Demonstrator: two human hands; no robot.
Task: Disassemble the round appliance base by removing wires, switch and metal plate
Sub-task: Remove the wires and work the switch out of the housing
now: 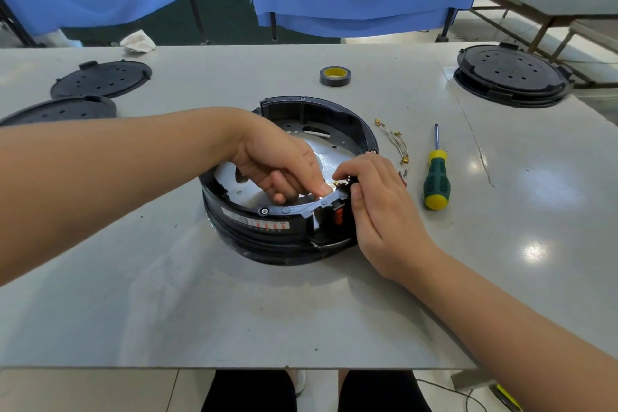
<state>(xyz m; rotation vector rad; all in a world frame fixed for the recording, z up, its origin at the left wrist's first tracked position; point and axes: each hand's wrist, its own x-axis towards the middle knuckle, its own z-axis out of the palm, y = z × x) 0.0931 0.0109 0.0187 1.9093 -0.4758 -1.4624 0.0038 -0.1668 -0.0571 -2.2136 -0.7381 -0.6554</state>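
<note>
The round black appliance base (267,227) stands open side up in the middle of the grey table. A shiny metal plate (329,152) lies inside it. A black switch with a red-orange rocker (338,215) sits in a notch at the base's near right rim. My left hand (281,160) reaches inside the base, fingers curled, its fingertips pressing at the rim beside the switch. My right hand (374,197) grips the switch housing from the outside, thumb on top. A bundle of loose wires with brass terminals (396,142) lies on the table right of the base.
A green and yellow screwdriver (436,177) lies right of the wires. A roll of black tape (333,75) sits behind the base. Two black perforated covers (100,78) lie at the far left, and a stack of round black bases (511,75) stands at the far right.
</note>
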